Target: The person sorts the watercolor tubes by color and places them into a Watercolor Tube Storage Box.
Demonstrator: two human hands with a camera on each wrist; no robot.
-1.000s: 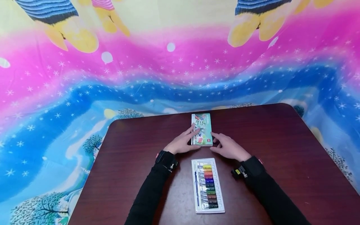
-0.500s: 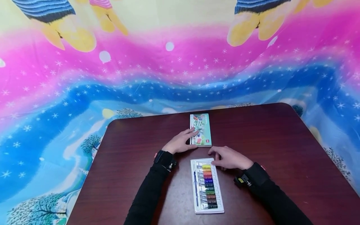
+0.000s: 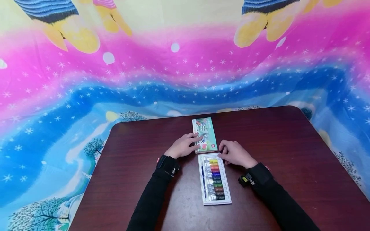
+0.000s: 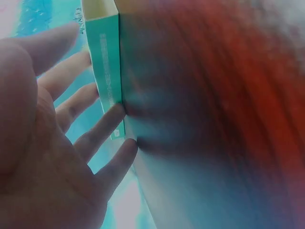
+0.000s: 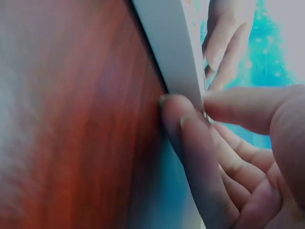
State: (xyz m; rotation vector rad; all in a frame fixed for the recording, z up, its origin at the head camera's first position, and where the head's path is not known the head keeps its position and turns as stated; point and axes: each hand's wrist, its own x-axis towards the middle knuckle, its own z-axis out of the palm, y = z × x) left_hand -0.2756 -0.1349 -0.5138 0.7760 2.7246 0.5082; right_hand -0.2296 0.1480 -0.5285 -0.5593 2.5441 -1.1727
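A flat green printed box point(image 3: 210, 136) lies toward the back of the table. Its near end looks open in the left wrist view, where the teal side point(image 4: 107, 67) shows. My left hand point(image 3: 181, 146) rests against the box's left side, fingers fairly straight and partly over its top. Just in front of the box is a white tray point(image 3: 226, 179) with several coloured paint tubes point(image 3: 215, 175) and a blue-handled brush point(image 3: 204, 183). My right hand point(image 3: 236, 153) pinches the tray's far right corner. In the right wrist view, thumb and forefinger grip the tray's white edge point(image 5: 174, 45).
The dark red-brown table point(image 3: 138, 141) has rounded far corners. A colourful printed cloth point(image 3: 162, 93) hangs behind it and down its sides. Each wrist wears a black band with a small camera point(image 3: 167, 165).
My right hand has left the box's right side and taken hold of the tray's corner. The tray has slid away from me toward the box. The box has turned slightly, its far end shifting left.
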